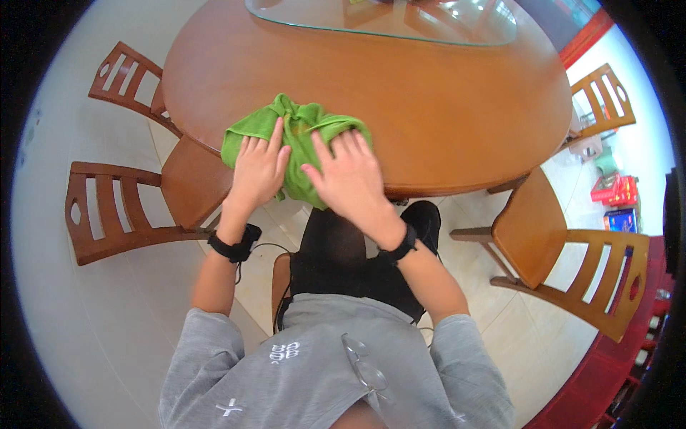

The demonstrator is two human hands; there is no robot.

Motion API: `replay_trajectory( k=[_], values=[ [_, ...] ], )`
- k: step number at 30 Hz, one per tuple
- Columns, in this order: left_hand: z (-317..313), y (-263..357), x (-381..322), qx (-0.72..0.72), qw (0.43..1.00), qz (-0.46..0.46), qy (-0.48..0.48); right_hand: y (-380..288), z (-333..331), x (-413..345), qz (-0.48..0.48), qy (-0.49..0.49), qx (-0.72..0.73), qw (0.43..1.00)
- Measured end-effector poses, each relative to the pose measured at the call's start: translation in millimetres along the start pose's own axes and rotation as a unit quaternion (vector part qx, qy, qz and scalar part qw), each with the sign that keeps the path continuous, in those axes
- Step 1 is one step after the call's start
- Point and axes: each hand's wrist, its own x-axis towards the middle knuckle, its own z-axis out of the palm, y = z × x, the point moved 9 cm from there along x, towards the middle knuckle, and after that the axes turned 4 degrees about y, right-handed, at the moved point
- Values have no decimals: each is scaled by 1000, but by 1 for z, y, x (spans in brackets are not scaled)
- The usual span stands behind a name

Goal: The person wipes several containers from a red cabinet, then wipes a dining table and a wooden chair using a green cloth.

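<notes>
A crumpled green cloth (pixel 300 161), apparently a towel, lies at the near left edge of the brown wooden table (pixel 429 107). Part of it hangs over the rim towards my lap. My left hand (pixel 258 166) rests palm down on its left side, thumb pointing inward. On the right side lies my right hand (pixel 348 171), also palm down with thumb and index finger apart. Folds of cloth cover several fingertips of both hands. Neither hand visibly pinches the fabric. Each wrist wears a black strap, and the left one (pixel 236 244) carries a small black device with a cable.
A glass sheet (pixel 386 24) covers the table's far part. Wooden chairs stand left (pixel 112 201) and right (pixel 536 230), with more farther back. Red boxes (pixel 615 189) and a blue box (pixel 620 220) sit at far right. Eyeglasses (pixel 364 362) hang on my grey shirt.
</notes>
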Motion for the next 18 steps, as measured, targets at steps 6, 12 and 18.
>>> replay_trajectory(
  k=[6,12,18],
  values=[
    [3,126,28,-35,997,45,-53,103,-68,-47,90,-27,-131,987],
    [24,266,61,-162,979,118,38,224,-130,-94,176,-74,-294,937],
    [29,307,74,-257,957,98,90,275,-139,-109,217,-67,-254,940]
  ],
)
